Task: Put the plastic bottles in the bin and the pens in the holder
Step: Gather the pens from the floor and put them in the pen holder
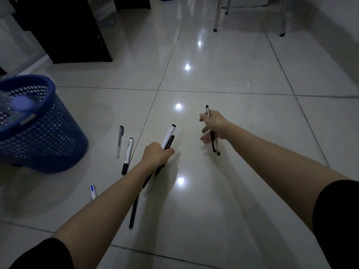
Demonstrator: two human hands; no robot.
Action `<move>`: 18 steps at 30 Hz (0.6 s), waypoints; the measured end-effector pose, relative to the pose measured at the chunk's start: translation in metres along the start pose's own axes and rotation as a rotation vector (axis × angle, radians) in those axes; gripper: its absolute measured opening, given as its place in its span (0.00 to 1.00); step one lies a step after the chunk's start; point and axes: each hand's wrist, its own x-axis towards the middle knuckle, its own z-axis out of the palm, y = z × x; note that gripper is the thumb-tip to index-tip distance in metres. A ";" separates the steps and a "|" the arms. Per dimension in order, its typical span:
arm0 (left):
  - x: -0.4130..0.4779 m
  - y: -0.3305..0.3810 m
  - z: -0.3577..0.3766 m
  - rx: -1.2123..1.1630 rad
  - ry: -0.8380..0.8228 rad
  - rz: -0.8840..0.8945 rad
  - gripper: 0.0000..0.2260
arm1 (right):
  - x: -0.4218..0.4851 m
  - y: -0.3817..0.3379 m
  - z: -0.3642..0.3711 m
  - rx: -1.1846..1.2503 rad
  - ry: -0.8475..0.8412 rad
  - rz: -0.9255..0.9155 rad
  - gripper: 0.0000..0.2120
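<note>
My left hand (155, 154) is shut on a white marker (169, 135) and a dark pen beside it, over the tiled floor. My right hand (213, 126) grips several dark pens (213, 144), one tip sticking up past the fingers. On the floor lie a clear pen (119, 141), a white marker with a black cap (127, 155), a small white and blue pen (92, 191) and a long black pen (134, 210) partly under my left forearm. A blue mesh bin (44, 136) at the left holds plastic bottles (21, 103). No pen holder is in view.
Dark furniture (77, 35) stands at the back left. Metal chair legs (217, 14) stand at the back right. The glossy floor tiles (233, 191) reflect ceiling lights.
</note>
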 end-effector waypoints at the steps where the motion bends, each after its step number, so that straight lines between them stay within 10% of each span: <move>1: 0.000 -0.001 -0.001 -0.061 -0.008 -0.005 0.08 | 0.006 0.000 -0.001 -0.003 0.068 -0.025 0.16; 7: 0.007 -0.017 -0.003 -0.157 0.083 0.069 0.11 | 0.034 0.026 0.010 -0.326 0.428 0.006 0.15; 18: 0.018 -0.035 -0.027 -0.056 0.176 -0.050 0.10 | 0.023 0.057 0.048 -0.886 0.397 -0.139 0.15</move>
